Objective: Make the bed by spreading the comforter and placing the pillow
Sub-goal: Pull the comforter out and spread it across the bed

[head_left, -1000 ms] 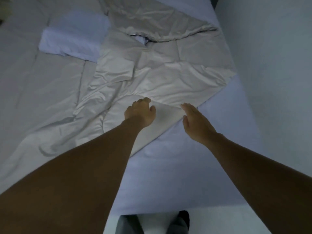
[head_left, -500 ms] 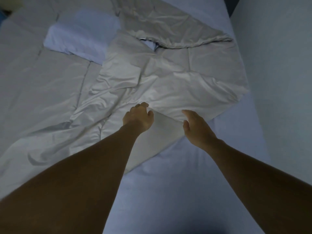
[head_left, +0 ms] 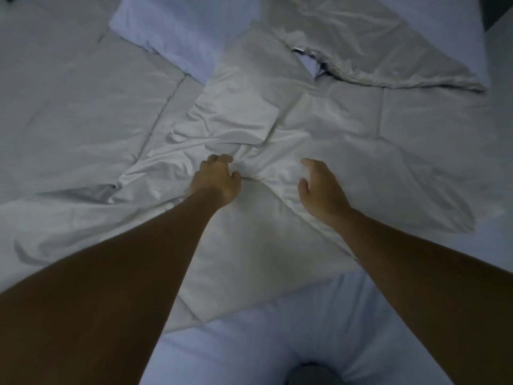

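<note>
Left hand (head_left: 215,180) grips the comforter (head_left: 319,120), right hand (head_left: 322,187) loose nearby

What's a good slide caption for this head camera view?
Left hand grips a bunched fold of the rumpled comforter, right hand open over it; a pillow lies beyond.

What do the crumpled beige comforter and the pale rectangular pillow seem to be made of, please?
Crumpled beige comforter: smooth, slightly glossy fabric, probably padded; shiny creases, stitched panel lines. Pale rectangular pillow: matte fabric, perhaps cotton; no shine, though dim light leaves that uncertain.
</note>
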{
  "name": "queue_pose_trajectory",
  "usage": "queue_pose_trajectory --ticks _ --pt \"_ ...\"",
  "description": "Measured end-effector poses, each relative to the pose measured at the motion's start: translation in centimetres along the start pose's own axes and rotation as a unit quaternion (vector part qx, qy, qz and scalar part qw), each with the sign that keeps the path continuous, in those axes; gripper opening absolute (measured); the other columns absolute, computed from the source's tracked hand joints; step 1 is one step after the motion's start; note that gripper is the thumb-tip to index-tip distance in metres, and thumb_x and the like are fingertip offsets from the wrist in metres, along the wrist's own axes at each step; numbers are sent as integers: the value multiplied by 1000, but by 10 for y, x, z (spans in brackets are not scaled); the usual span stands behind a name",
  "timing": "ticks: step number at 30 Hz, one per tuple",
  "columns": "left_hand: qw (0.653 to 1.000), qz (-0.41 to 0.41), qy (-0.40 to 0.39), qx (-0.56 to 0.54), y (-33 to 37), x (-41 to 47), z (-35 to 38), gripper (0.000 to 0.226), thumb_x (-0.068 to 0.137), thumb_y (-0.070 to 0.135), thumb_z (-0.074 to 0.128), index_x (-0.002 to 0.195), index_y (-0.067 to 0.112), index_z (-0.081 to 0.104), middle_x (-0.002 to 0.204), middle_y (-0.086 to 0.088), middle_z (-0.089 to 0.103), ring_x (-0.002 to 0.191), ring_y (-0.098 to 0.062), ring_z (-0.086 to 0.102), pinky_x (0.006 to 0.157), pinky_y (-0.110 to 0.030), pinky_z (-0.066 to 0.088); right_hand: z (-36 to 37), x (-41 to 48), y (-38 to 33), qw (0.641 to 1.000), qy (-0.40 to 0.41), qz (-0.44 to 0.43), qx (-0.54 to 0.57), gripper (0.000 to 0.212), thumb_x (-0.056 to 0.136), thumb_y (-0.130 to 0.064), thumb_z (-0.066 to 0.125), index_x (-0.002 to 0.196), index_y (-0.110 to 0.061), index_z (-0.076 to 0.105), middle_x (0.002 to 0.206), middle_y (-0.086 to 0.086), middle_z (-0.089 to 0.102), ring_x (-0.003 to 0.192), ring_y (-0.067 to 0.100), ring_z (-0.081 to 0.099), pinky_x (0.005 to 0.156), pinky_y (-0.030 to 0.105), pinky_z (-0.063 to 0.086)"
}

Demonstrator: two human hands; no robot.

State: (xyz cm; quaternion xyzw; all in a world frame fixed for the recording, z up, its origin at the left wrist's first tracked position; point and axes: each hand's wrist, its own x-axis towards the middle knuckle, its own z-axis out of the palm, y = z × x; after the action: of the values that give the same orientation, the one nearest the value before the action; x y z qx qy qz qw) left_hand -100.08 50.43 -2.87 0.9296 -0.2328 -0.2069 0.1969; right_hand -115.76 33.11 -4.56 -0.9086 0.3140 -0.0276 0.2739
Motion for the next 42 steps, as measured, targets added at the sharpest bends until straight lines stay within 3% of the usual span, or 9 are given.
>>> queue_pose_trajectory --ticks 11,15,17,19,22,26,32,36,42 --pt "992 -63 105 17 -50 143 22 109 69 46 66 154 9 8 159 -27 9 148 -41 5 121 -49 5 21 174 50 996 68 23 -58 63 91 -22 51 148 -3 33 161 20 18 148 33 21 120 41 22" --pt "989 -139 41 -29 -49 154 26 137 66 37 86 152 23 -19 153 -15 34 142 -37 28 118 -48 14 21 207 58 996 -17 82 9 96 89 -39 63 157 -9 3 164 6 -15 151 21 11 118 30 19" --pt "988 -153 16 -4 -48 151 33 131 67 37 86 154 25 -11 143 -11 49 136 -35 38 114 -48 15 20 212 61 991 -61 110 50 112 84 -40 71 156 -15 -10 166 5 -2 150 22 16 116 26 18" --pt "990 -128 3 52 -48 143 39 99 65 44 82 147 24 30 132 -8 58 126 -33 48 109 -49 20 20 210 61 983 -102 130 74 115 80 -37 76 157 -21 -8 163 4 19 145 25 28 117 29 25" --pt "989 -80 -8 126 -47 123 45 64 64 55 74 118 25 58 120 -6 62 117 -33 53 104 -51 26 20 194 61 984 -139 112 30 90 73 -40 79 150 -22 35 145 6 48 128 27 50 107 33 42" --pt "989 34 58 132 -46 90 44 75 58 71 65 110 17 68 121 -13 58 118 -37 49 102 -43 33 14 153 55 988 -72 110 -77 75 71 -59 72 129 -14 56 133 15 53 124 35 48 106 37 37" --pt "995 59 -67 37 -29 -2 21 80 67 63 74 134 24 52 133 -6 61 122 -30 57 95 -30 45 0 67 58 998 -50 36 11 58 55 -64 68 82 -13 69 85 6 72 86 24 70 77 39 59" --pt "990 29 -137 16 -14 -82 9 105 58 68 79 145 29 36 137 1 58 126 -25 54 98 -32 40 -19 -9 60 995 -76 56 39 49 67 -58 72 94 -17 70 91 2 73 89 21 69 82 40 58" --pt "983 21 -184 6 -2 -192 4 102 53 94 56 136 36 46 128 7 62 119 -23 57 92 -35 36 -56 -129 64 993 -82 81 36 62 78 -43 79 125 -8 60 115 11 68 110 27 63 98 40 50"
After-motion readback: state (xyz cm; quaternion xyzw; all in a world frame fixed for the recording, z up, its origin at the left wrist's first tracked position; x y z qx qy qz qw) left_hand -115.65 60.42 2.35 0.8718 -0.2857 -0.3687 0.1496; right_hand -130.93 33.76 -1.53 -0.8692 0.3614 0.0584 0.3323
